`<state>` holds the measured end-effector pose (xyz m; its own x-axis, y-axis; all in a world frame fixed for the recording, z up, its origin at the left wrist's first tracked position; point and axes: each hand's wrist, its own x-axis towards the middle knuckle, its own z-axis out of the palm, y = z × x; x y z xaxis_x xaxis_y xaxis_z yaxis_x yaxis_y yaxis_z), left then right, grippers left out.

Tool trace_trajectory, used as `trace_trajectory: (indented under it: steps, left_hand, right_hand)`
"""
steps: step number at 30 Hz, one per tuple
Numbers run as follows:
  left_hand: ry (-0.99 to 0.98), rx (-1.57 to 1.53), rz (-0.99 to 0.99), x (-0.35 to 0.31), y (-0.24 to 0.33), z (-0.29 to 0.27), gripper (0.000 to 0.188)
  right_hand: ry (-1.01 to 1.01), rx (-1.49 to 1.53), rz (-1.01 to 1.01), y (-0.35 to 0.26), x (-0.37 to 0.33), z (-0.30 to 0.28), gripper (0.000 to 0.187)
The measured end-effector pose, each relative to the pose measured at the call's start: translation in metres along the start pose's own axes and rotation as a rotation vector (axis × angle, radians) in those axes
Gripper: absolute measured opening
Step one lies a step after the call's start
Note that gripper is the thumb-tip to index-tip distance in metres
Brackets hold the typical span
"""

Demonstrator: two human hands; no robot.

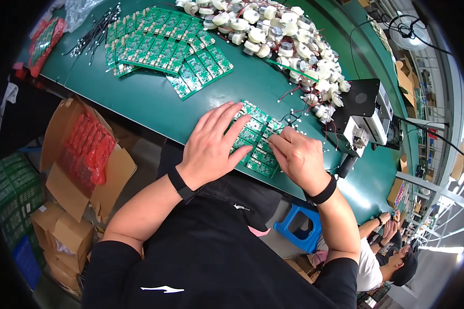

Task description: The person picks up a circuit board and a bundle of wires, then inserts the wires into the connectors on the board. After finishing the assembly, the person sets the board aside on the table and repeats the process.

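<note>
A green circuit board panel (258, 141) lies on the green table (149, 98) near its front edge. My left hand (211, 144) lies flat on the panel's left part, fingers spread. My right hand (296, 154) rests on the panel's right part with fingers curled, fingertips pinched against the board; whether a small part is between them I cannot tell. Both wrists wear black bands.
More green board panels (165, 49) lie fanned out at the back left. A heap of small white motors with wires (278, 36) fills the back. A black-and-white machine (368, 116) stands right. Cardboard boxes (82, 154) sit below left. A blue stool (301, 226) and another person (381, 252) are lower right.
</note>
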<state>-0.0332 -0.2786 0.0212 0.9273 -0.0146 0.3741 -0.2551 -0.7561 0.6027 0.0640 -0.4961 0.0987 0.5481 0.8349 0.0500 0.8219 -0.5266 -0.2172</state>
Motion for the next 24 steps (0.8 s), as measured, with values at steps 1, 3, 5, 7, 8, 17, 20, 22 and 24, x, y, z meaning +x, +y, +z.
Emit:
trace_trajectory:
  steps: [1, 3, 5, 7, 8, 17, 20, 22, 24]
  left_hand:
    - [0.003, 0.0, -0.007, 0.0, 0.0, 0.0, 0.059]
    - [0.004, -0.014, -0.01, 0.0, -0.001, 0.0, 0.062]
    - [0.005, -0.02, -0.015, 0.0, -0.001, 0.0, 0.063]
    - [0.006, -0.029, -0.011, 0.0, -0.001, 0.0, 0.063]
    - [0.006, -0.033, -0.009, 0.0, -0.001, 0.0, 0.063]
    - [0.022, -0.038, -0.003, 0.001, 0.0, -0.001, 0.06]
    - [0.004, -0.049, -0.014, 0.0, -0.001, 0.0, 0.063]
    - [0.002, -0.049, -0.016, 0.0, -0.001, 0.0, 0.063]
    - [-0.001, -0.048, -0.018, 0.0, -0.001, 0.001, 0.064]
  right_hand:
    - [-0.022, -0.027, -0.013, 0.0, 0.001, 0.0, 0.008]
    - [-0.065, -0.08, -0.037, 0.0, 0.003, 0.001, 0.008]
    - [-0.077, -0.091, -0.05, 0.001, 0.004, -0.001, 0.009]
    - [-0.093, -0.115, -0.063, 0.001, 0.005, -0.002, 0.01]
    - [-0.096, -0.114, -0.064, 0.001, 0.005, -0.002, 0.01]
    - [-0.156, -0.166, -0.114, -0.002, 0.011, -0.007, 0.01]
    - [-0.174, -0.163, -0.133, -0.003, 0.013, -0.007, 0.01]
    - [-0.189, -0.147, -0.132, -0.002, 0.013, -0.006, 0.011]
    - [-0.196, -0.136, -0.128, -0.002, 0.014, -0.006, 0.011]
